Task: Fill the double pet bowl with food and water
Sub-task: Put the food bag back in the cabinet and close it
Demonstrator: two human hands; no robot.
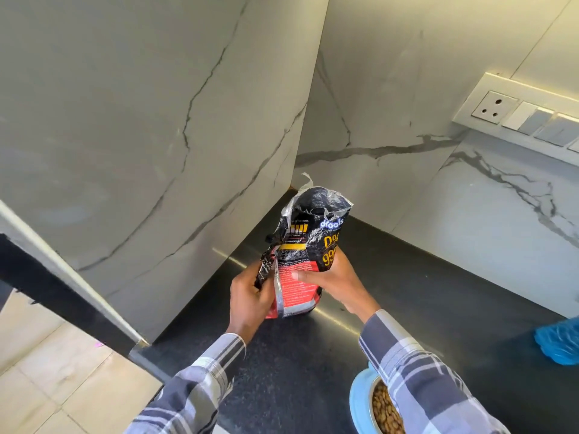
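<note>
A black and red pet food bag (300, 245) stands upright on the dark counter (423, 292) near the wall corner, its torn top open. My left hand (249, 300) grips the bag's left edge low down. My right hand (335, 278) wraps round its right side, thumb across the front. At the bottom right the light blue pet bowl (360, 399) shows one steel cup holding brown kibble (383, 408); my right sleeve hides the rest of the bowl.
Marble walls meet in a corner right behind the bag. A socket and switch strip (520, 115) sits on the right wall. Something of crinkled blue plastic (559, 343) lies at the right edge. The counter ends at the left, with tiled floor (62, 386) below.
</note>
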